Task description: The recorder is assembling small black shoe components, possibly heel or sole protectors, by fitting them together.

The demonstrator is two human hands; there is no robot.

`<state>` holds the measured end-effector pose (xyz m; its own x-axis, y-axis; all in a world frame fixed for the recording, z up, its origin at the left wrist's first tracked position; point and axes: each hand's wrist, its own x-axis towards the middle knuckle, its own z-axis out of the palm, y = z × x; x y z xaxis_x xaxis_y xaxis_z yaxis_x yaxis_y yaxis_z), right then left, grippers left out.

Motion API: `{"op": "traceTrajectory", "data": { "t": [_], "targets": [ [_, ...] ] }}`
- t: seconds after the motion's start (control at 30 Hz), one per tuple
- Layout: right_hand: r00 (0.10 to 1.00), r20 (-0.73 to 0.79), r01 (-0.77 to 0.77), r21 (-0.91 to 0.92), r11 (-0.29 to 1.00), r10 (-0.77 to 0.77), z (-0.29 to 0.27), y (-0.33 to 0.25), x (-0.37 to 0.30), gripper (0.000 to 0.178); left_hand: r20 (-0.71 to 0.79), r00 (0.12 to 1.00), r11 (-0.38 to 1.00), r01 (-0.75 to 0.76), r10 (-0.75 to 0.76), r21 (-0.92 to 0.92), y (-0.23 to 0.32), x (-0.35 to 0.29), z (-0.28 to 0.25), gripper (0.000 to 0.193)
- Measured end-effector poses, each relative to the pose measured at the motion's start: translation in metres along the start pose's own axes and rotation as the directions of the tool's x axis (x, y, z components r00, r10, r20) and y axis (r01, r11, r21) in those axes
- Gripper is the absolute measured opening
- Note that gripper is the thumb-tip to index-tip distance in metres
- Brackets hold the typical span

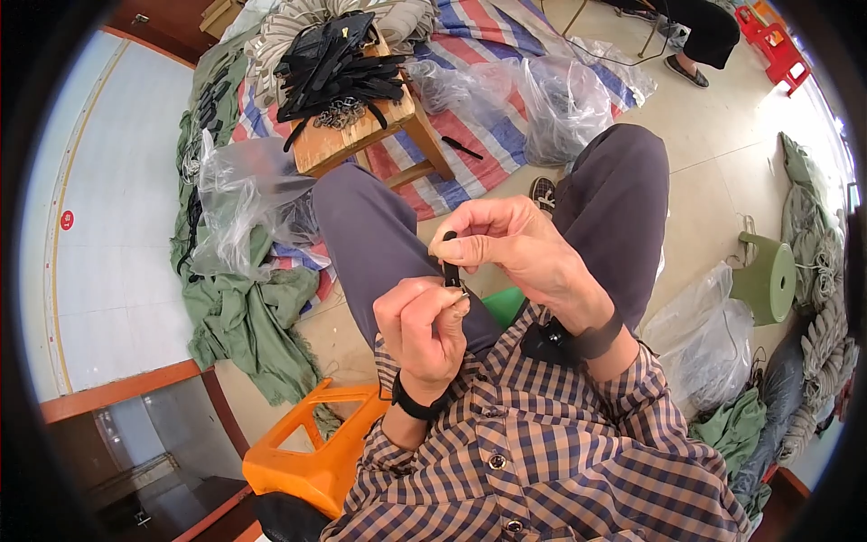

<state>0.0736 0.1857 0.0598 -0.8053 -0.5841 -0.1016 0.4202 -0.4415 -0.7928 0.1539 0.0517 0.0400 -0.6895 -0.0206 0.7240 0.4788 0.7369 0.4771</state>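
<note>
Largest first. Pale beige tiled floor [713,172]; across the far middle, a red, white and blue striped woven plastic sheet [479,41]. Crumpled olive-green cloth [239,334] down the left side. Person sits in a brown-and-navy checked shirt [551,452] and dark grey trousers [614,190], knees apart.

Seats: bright orange plastic stool [280,452] at lower left beside the person; worn square wooden stool [330,149] ahead, beyond the left knee; small olive-green plastic stool [763,280] off to the right, tipped on its side. Crumpled clear plastic bags [564,108] lie beyond the knees, at left and at right. Another person's dark trouser leg [709,36] at the upper right.

On the wooden stool: loose heap of flat black straps [348,72], silvery metal pieces [339,113] at its near edge. One thin black strip [462,147] lies on the sheet just right of that stool.

Hands, above the lap: right hand [515,244] higher, left hand [423,330] lower and nearer the body. Both pinched closed on one short narrow black strap piece [452,269]: right thumb and fingers clamp its upper end, left fingertips its lower end. Piece stands roughly upright between them. Tiny shiny bit by the left fingertips, too small to identify.
</note>
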Motion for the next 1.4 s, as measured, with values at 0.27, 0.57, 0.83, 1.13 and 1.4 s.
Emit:
{"op": "traceTrajectory", "data": {
  "t": [0.27,0.57,0.83,1.13,1.4],
  "targets": [
    [1.0,-0.01,0.028,-0.116,0.993,-0.029,0.002,-0.001,0.0,0.011,-0.019,1.0,0.999,-0.022,0.023,0.043,0.001,0.005,-0.001,0.018],
    [1.0,-0.01,0.029,-0.065,0.997,-0.029,0.002,0.002,-0.002,0.012,0.005,0.995,0.994,-0.098,0.098,-0.042,0.0,0.006,0.0,0.017],
    [0.991,-0.086,0.089,-0.157,0.984,-0.104,0.008,0.0,-0.004,0.01,-0.033,0.999,0.999,-0.021,0.023,0.048,0.004,0.004,0.0,0.02],
    [0.986,-0.124,0.081,-0.258,0.963,-0.116,0.013,-0.003,-0.006,0.01,-0.05,0.999,0.997,0.025,-0.021,0.073,0.003,0.005,-0.001,0.024],
    [0.969,-0.037,0.211,-0.399,0.892,-0.245,0.013,-0.003,-0.005,0.007,-0.026,0.99,0.985,0.137,-0.14,-0.108,-0.001,0.003,-0.001,0.017]
  ]
}}
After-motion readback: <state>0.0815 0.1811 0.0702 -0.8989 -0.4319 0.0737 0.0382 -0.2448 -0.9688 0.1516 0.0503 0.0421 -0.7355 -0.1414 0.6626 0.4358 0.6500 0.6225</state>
